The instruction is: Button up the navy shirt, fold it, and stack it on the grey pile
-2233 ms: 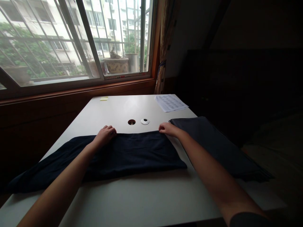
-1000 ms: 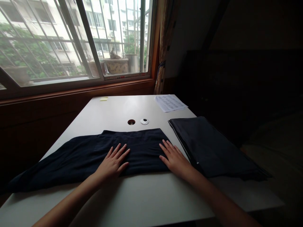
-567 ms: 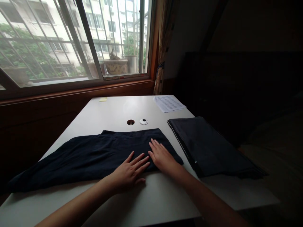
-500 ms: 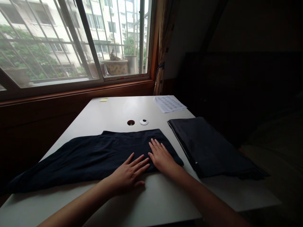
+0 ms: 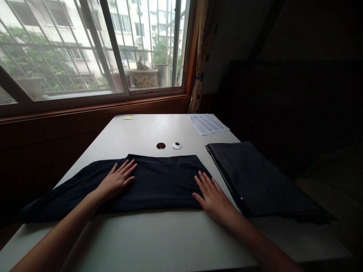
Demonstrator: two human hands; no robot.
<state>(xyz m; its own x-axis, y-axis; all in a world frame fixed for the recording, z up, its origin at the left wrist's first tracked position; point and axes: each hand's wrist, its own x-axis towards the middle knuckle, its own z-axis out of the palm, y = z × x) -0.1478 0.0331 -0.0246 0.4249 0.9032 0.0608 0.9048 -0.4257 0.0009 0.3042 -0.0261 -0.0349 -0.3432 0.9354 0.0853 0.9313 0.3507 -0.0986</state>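
Observation:
A dark navy garment (image 5: pixel 164 183) lies folded lengthwise across the white table (image 5: pixel 159 241), its narrower end reaching the table's left edge. It may be a pair of trousers or a shirt; I cannot tell which. My left hand (image 5: pixel 117 179) rests flat on the cloth left of its middle, fingers spread. Near the right end of the garment, my right hand (image 5: pixel 212 196) lies palm down with fingers apart, touching the cloth by its right edge. Neither hand grips anything.
To the right lies a stack of folded dark cloth (image 5: pixel 255 177), partly over the table's edge. Printed papers (image 5: pixel 208 124) and a yellow sticky note (image 5: pixel 128 117) sit at the back. A round hole (image 5: pixel 161 146) and a white cap (image 5: pixel 177 146) are beyond the garment. A barred window (image 5: pixel 93 49) stands behind.
My left hand has slid left and away from me over the garment. My right hand has shifted right towards its right edge. The cloth looks smoother between them, and the view has turned slightly left.

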